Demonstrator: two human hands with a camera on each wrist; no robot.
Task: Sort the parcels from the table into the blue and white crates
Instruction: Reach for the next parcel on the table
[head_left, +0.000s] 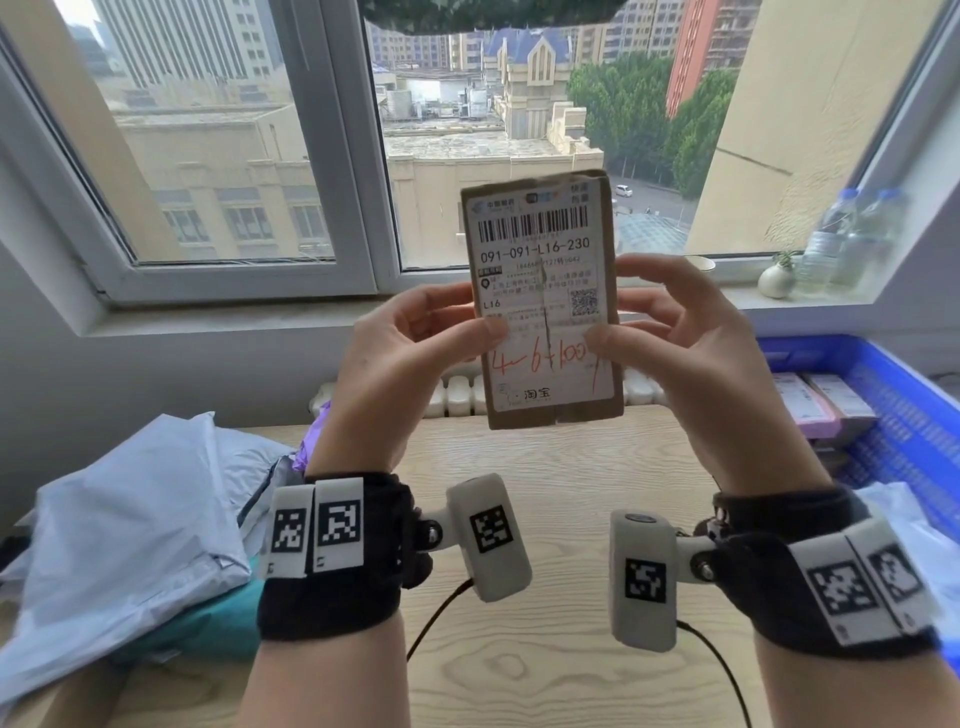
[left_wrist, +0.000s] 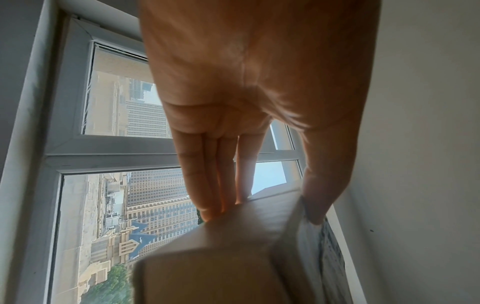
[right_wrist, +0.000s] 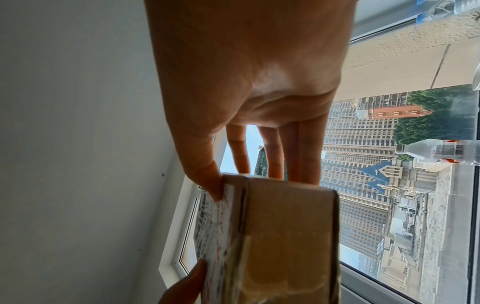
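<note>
A small brown cardboard parcel (head_left: 543, 299) with a white shipping label and red handwriting is held upright in the air before the window, its label facing me. My left hand (head_left: 415, 343) pinches its left edge, thumb on the label and fingers behind. My right hand (head_left: 670, 338) pinches the right edge the same way. The left wrist view shows the parcel (left_wrist: 233, 257) between the thumb and fingers of the left hand (left_wrist: 257, 211). The right wrist view shows the parcel (right_wrist: 280, 236) with the right hand (right_wrist: 254, 181) pinching its top. A blue crate (head_left: 904, 415) stands at the right.
Pale blue and teal soft mailer bags (head_left: 130, 530) lie piled on the wooden table (head_left: 545, 649) at the left. The blue crate holds a few labelled boxes (head_left: 810, 405). Water bottles (head_left: 857, 244) and a small vase (head_left: 775, 280) stand on the windowsill. A white bag (head_left: 924, 545) lies at the right edge.
</note>
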